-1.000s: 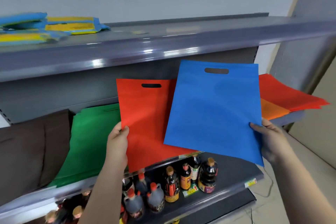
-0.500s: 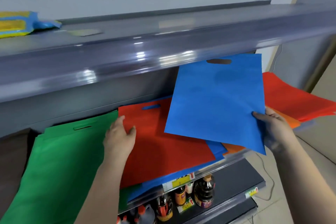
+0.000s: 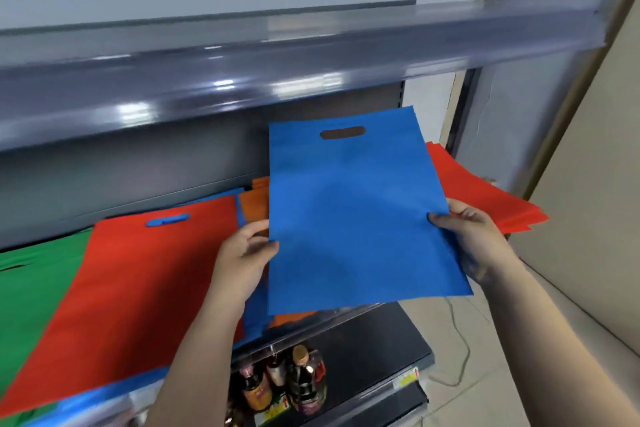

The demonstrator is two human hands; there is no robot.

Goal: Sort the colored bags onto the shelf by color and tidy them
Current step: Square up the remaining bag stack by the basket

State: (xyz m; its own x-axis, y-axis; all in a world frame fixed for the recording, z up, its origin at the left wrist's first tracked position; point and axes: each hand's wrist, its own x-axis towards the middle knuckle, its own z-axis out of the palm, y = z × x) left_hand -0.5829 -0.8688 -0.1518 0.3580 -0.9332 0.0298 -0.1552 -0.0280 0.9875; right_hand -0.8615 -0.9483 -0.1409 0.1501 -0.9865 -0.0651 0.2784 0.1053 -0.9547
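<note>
A flat blue bag (image 3: 349,215) with a cut-out handle is held up in front of the middle shelf. My left hand (image 3: 244,253) pinches its left edge and my right hand (image 3: 474,239) grips its right edge. A red bag (image 3: 138,288) lies on the middle shelf to the left, with blue bags (image 3: 86,399) showing under it. Green bags (image 3: 31,288) lie at the far left. Orange bags (image 3: 254,201) sit behind the held bag, and a red stack (image 3: 485,194) juts out at the right.
The grey upper shelf (image 3: 242,80) overhangs the bags. Below, a dark lower shelf (image 3: 381,357) holds several sauce bottles (image 3: 301,381). A beige wall panel (image 3: 588,218) stands close on the right, with a cable (image 3: 457,350) on the floor.
My left hand let go of the red bag, which now lies on the shelf, and moved right to take the blue bag's left edge. The view shifted right.
</note>
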